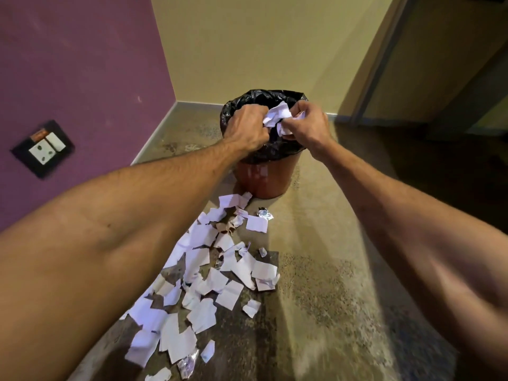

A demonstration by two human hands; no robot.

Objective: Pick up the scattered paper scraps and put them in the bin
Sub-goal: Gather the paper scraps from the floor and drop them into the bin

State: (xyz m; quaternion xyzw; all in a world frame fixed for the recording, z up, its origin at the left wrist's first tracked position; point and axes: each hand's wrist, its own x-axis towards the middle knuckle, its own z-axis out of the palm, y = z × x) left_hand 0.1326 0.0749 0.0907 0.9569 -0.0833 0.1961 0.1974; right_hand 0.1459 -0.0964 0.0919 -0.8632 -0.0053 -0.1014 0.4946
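Clutching a crumpled wad of scraps point(277, 116) between them, the left hand point(247, 127) and right hand point(305, 125) both have their fingers curled on the paper. The left grips one side and the right pinches the other. The wad hangs directly above the open mouth of the bin point(264, 180), within the ring of its black liner point(242, 105), so by my judgement the release needs only the fingers to open for the paper to fall straight down. The wad is white and heavily creased. The loose scraps point(209, 270) lie on the floor point(330, 270) in a long trail that starts at the bin's foot, runs toward the person and leftward, and passes under the left forearm. That arm looks the nearer for the next gather. The pieces are flat, torn, white and overlapping, with a few crumpled foil wrappers point(265, 213) among them.
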